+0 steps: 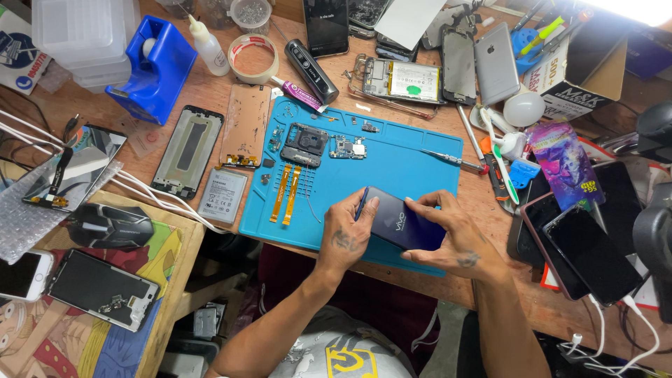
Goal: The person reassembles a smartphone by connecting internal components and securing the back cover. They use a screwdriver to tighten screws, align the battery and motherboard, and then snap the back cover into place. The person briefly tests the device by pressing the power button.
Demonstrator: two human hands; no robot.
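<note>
Gripping a dark blue phone (404,222) at the near edge of the blue mat (420,157), the right hand (455,238) has its fingers spread and clamped along the phone's right side and far edge. The left hand (346,234) rests against the phone's left end, fingers curled shut on a thin dark tool (361,203) that points up and away from the phone. The phone lies back-up and tilted across the mat's front edge. Farther back on the mat sit a camera frame (304,143), a small board (348,147) and two orange ribbons (285,192) lying side by side. Off the mat to the left lie a battery (222,195) and a screen frame (187,150); tweezers (451,160) rest at the mat's right edge.
</note>
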